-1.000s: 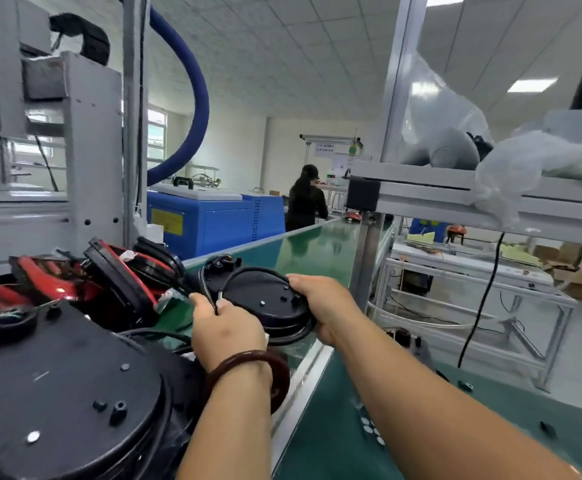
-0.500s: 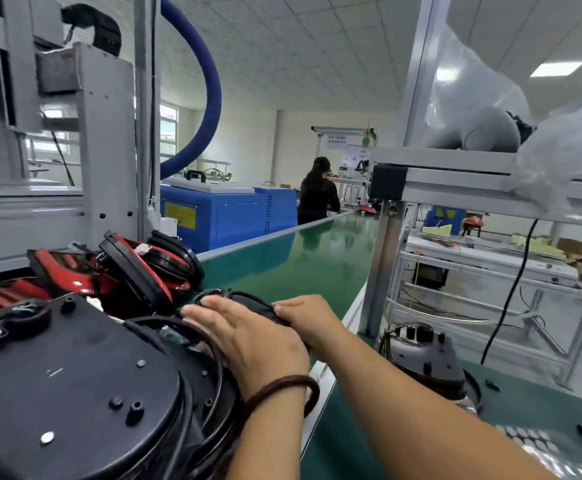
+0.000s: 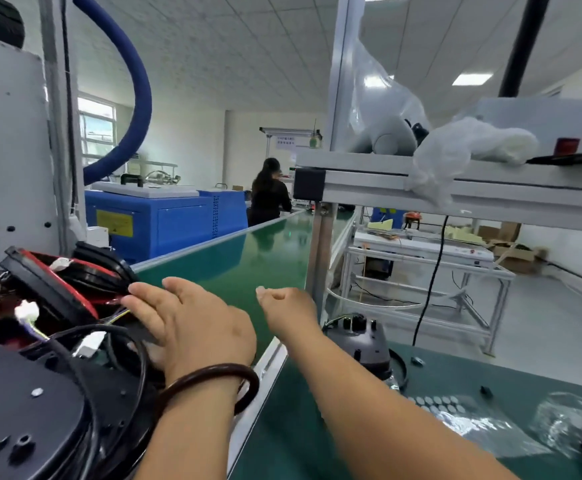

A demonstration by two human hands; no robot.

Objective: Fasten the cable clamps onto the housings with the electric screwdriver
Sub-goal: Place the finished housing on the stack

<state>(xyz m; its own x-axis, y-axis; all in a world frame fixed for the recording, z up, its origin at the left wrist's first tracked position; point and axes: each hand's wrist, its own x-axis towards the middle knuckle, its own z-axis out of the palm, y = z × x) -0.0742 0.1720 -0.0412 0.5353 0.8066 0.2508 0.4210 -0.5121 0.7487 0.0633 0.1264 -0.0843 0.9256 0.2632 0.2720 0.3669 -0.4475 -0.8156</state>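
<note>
We read no text here: the yellow label (image 3: 114, 223) on the blue cabinet (image 3: 178, 220), left of centre, and the white sign (image 3: 285, 143) on the far frame are too small.

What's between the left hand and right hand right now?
Only bare green conveyor belt between the left hand and the right hand; nothing lies on that stretch, per the head view.

Both arms reach forward; left hand (image 3: 192, 327) flat, fingers straight; right hand (image 3: 287, 306) curled, empty.
</note>
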